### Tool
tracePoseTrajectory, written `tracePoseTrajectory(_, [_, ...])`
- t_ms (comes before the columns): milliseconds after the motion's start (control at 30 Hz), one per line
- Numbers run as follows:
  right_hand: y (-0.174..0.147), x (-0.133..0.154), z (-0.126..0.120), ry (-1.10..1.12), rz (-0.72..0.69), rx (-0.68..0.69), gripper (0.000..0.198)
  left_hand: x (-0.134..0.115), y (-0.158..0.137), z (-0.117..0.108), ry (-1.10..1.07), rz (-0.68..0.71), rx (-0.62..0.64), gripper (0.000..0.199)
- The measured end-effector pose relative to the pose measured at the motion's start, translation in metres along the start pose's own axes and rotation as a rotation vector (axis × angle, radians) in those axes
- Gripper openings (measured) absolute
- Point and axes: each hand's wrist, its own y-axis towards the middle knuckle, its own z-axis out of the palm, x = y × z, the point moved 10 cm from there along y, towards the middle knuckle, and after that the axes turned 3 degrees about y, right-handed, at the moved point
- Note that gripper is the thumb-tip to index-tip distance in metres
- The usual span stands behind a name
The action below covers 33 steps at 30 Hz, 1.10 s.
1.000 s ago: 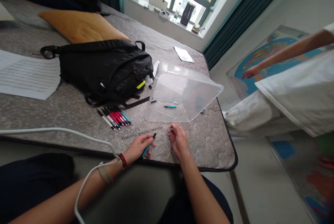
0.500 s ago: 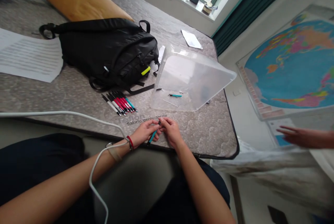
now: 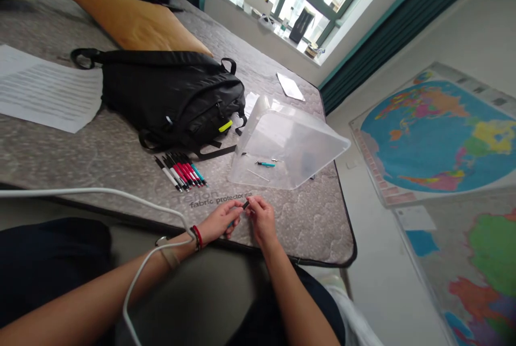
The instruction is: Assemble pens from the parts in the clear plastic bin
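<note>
My left hand (image 3: 221, 221) is closed around a pen (image 3: 245, 205), whose black end sticks out between the fingertips. A sliver of teal shows at the left fingers; the rest of the barrel is hidden. My right hand (image 3: 263, 221) pinches the pen's black end from the other side. Both hands are just above the front edge of the mattress (image 3: 314, 228). Beyond them, a translucent plastic box (image 3: 318, 147) lies tilted. A teal pen part (image 3: 266, 164), a small shiny piece (image 3: 274, 160) and a thin pale rod (image 3: 258, 175) are in it. Left of it, several pens (image 3: 181, 171) lie in a row.
A black backpack (image 3: 161, 93) lies behind the pens, with a brown padded envelope (image 3: 141, 23) beyond it. Printed sheets (image 3: 48, 88) lie at left. A white cable (image 3: 100, 190) crosses over my left wrist. Wall maps (image 3: 435, 136) hang at right.
The view has shifted, and the other person's hand at right is out of sight. The pen's teal barrel, visible below my fingers before, is now mostly covered by my left hand.
</note>
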Motion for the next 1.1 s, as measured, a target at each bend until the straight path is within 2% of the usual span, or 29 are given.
tracePoseTrajectory(267, [0.005,-0.015,-0.006,0.068,0.085,-0.017,0.03,0.004,-0.003,-0.006,0.05,-0.032,-0.017,0.054])
tracePoseTrajectory(400, [0.005,-0.021,-0.001,0.09,0.152,0.03,0.033,0.0,-0.005,-0.003,0.037,-0.04,-0.011,0.049])
tracePoseTrajectory(533, [0.007,-0.006,-0.007,0.015,0.034,-0.001,0.027,-0.001,-0.008,0.003,0.09,-0.086,0.011,0.045])
tracePoseTrajectory(700, [0.006,0.006,-0.013,-0.024,-0.057,-0.046,0.024,-0.004,-0.008,0.008,0.13,-0.05,0.049,0.042])
tracePoseTrajectory(1100, [0.006,-0.009,-0.005,-0.013,0.082,0.022,0.032,-0.008,-0.013,0.0,0.201,-0.022,-0.016,0.044])
